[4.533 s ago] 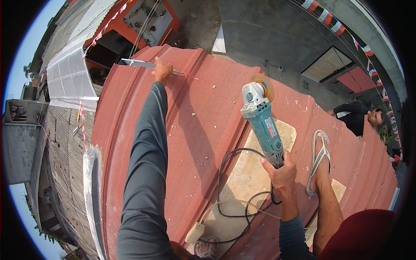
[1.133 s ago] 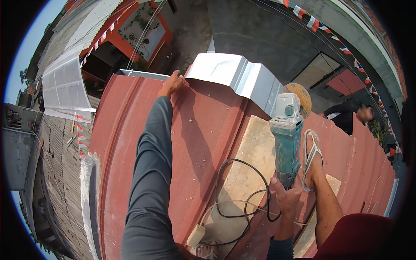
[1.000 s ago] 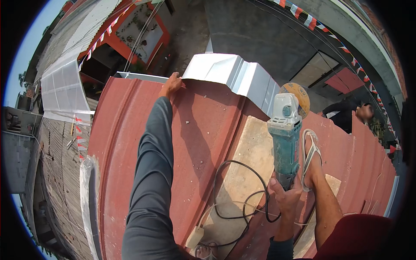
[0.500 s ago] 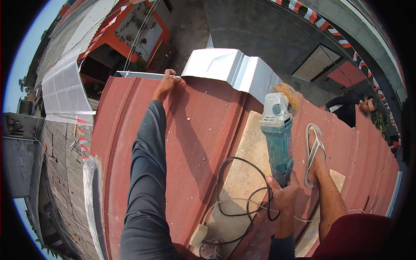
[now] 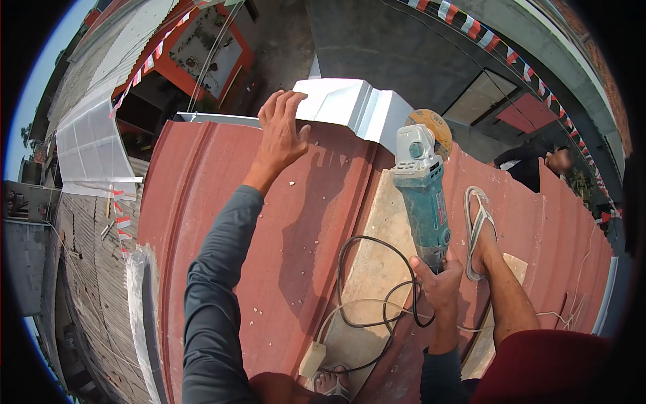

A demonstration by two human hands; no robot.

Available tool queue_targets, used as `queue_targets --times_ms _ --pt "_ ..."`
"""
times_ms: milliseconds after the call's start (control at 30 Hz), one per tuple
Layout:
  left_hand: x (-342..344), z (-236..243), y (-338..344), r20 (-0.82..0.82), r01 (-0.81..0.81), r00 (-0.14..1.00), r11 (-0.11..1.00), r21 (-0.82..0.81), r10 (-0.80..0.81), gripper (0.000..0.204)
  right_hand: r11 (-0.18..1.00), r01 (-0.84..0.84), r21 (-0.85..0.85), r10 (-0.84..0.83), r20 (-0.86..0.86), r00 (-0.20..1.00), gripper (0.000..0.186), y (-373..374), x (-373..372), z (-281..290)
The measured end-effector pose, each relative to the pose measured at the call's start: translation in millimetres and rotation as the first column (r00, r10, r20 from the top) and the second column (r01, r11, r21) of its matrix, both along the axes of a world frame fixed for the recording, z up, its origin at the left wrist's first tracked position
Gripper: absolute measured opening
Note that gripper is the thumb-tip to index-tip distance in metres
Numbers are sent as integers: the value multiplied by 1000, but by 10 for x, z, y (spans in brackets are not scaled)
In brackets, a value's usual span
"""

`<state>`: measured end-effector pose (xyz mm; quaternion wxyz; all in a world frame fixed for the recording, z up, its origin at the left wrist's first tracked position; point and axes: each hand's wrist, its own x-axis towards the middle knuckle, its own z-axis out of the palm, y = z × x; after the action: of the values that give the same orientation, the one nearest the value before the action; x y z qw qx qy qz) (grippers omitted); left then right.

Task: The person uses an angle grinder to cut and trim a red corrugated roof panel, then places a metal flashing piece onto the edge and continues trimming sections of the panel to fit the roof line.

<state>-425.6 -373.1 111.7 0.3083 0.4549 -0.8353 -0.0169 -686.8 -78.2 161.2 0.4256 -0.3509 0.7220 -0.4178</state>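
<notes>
My right hand [image 5: 441,283] grips the rear end of a teal angle grinder [image 5: 422,202], whose grey head points away from me. A round yellow-brown disc [image 5: 436,131] shows at the grinder's far end, beside the roof edge. My left hand [image 5: 279,138] is raised with its fingers spread and holds nothing. It hovers above the red metal roof sheet [image 5: 235,222], near its far edge. Just right of its fingers lies the bent, shiny silver metal sheet [image 5: 350,108], jutting past the red roof's edge. The grinder's black cord [image 5: 343,283] loops below it.
A pale plank [image 5: 383,236] lies on the roof under the cord, with a cream socket block [image 5: 313,359] near my foot. My sandalled foot [image 5: 481,236] stands right of the grinder. Beyond the roof edge is a drop, where a person [image 5: 531,165] in dark clothes appears at right.
My left hand has let go of the roof's far edge, lifted and opened toward the silver sheet. The grinder stays in my right hand, shifted slightly left in view.
</notes>
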Motion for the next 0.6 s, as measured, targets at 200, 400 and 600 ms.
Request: queue_targets --times_ms 200,400,600 --pt "-927 -39 251 468 473 812 862 -180 -348 54 991 80 -107 -80 7 997 40 14 -100 188" --pt "-1275 -200 124 647 582 670 799 -151 -366 30 974 185 -129 -183 24 983 45 70 -304 301" --pt "-884 416 -621 251 366 925 841 -399 -284 17 968 205 -147 -202 34 979 46 122 -325 457"
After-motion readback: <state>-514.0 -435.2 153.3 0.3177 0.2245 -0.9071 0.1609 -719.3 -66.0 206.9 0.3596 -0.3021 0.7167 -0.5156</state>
